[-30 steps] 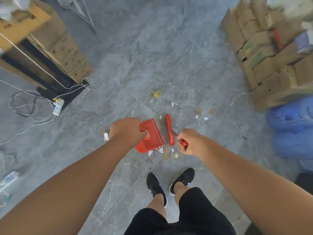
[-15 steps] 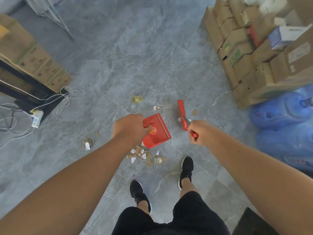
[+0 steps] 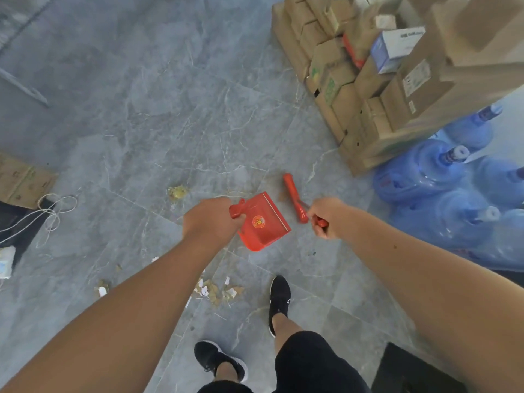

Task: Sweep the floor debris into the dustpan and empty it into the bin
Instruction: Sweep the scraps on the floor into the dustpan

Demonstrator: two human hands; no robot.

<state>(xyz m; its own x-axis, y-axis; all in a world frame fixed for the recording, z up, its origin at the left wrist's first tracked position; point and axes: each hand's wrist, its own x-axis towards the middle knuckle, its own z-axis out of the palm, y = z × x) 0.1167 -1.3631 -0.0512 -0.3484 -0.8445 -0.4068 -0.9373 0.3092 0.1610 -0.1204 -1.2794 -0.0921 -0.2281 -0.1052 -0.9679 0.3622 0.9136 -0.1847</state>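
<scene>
Storeroom or stock area, not living space. Cardboard cartons (image 3: 368, 89) are stacked several high on the right, some with white shipping labels. A cluster of big blue water-cooler jugs (image 3: 425, 174) sits on the floor just beside the stack. The floor (image 3: 170, 109) is grey marble-look tile. Another carton (image 3: 22, 180) is at the left edge, with loose white cord (image 3: 56, 207) looped next to it. Torn paper and cardboard scraps (image 3: 215, 290) are scattered on the tiles.

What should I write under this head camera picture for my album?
Left hand holds a red dustpan, right hand a red brush, with scraps on the grey floor.
</scene>
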